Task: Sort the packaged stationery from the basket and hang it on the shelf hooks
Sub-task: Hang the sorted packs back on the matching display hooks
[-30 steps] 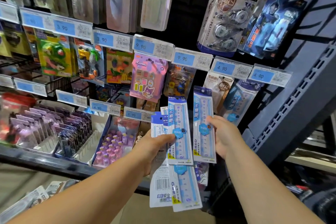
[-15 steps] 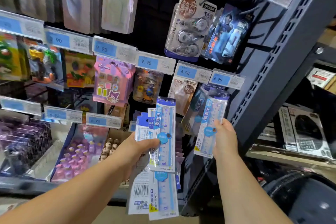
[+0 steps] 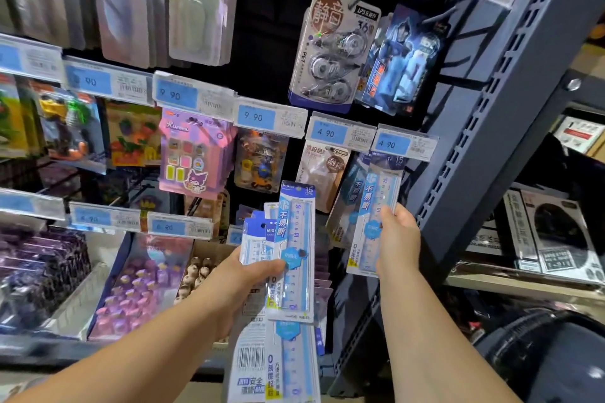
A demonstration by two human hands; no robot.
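My left hand grips a fanned bundle of several blue-and-white packaged rulers, thumb across their fronts. My right hand holds a single packaged ruler upright at the far-right hook, its top tucked just below the 4.90 price tag. More of the same ruler packs hang right behind it. The hook itself is hidden by the tag and the pack.
A grey slotted shelf upright runs diagonally just right of my right hand. Correction-tape packs hang above. A pink sticker pack and toy erasers hang to the left. Trays of small items sit on the lower shelf.
My right hand carried the single ruler up and to the right, from beside the bundle to the far-right hook under the price tag. The view swung right. My left hand kept its bundle.
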